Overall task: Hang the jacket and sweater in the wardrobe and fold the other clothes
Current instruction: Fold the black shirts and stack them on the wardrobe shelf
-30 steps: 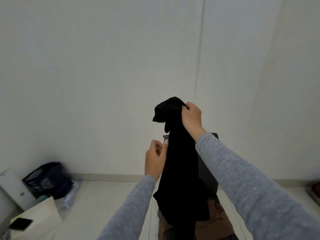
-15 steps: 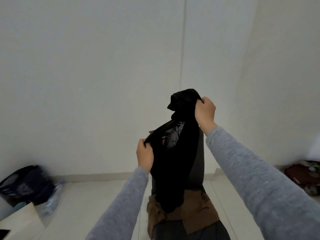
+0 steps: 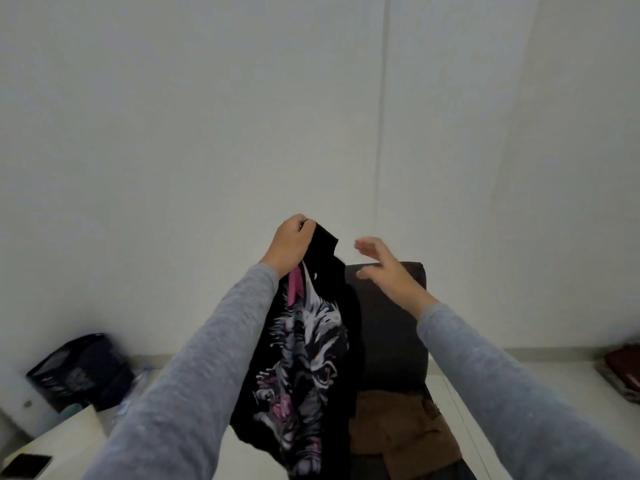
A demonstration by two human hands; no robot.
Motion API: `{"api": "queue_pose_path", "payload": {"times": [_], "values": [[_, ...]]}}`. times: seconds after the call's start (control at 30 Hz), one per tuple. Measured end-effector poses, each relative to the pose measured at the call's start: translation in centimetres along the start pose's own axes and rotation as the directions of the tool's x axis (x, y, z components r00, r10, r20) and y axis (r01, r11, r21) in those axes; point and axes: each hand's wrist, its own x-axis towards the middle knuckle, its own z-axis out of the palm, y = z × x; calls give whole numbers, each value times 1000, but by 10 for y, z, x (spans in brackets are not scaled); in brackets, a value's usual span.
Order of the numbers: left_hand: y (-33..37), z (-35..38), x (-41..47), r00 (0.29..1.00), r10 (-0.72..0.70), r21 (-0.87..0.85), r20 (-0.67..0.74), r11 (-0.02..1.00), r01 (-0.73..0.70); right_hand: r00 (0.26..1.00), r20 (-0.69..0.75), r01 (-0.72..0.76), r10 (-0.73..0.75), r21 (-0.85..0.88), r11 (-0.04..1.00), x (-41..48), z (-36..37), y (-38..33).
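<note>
Shirt (image 3: 311, 344) now in left hand (image 3: 292, 244) only; right hand (image 3: 389, 273) free.

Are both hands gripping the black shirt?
No, only the left hand grips the shirt; the right hand is open, apart from it.

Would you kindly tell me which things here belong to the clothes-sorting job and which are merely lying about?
Job: black printed shirt, gripped by the left hand; right hand; brown garment on the chair.
Lying about: dark bag, plastic bottle, phone.
</note>
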Motion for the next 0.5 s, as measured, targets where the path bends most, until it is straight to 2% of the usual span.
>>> {"api": "queue_pose_path", "payload": {"times": [0.07,0.13,0.27,0.33,0.4,0.43,0.5], "values": [[5,-4,1,999,25,55,26,998,-27,963,270,-5,22,-63,998,-2,18,-5],[7,-10,-1,999,20,54,38,998,-22,929,363,-14,66,-145,989,-3,35,-2],[11,-34,-6,999,-6,-59,39,998,9,945,328,50,8,-167,985,-5,66,11],[12,-48,-10,996,-14,-71,87,997,20,972,219,96,-83,-50,994,-3,81,7],[12,-60,-15,994,-13,-49,105,999,19,987,118,102,-113,96,990,1,90,-5],[11,-65,-18,995,-13,-42,102,999,18,987,119,95,-112,137,986,3,93,-10],[10,-76,-22,996,-18,-34,90,999,21,972,215,70,-93,111,991,8,101,-16]]}}
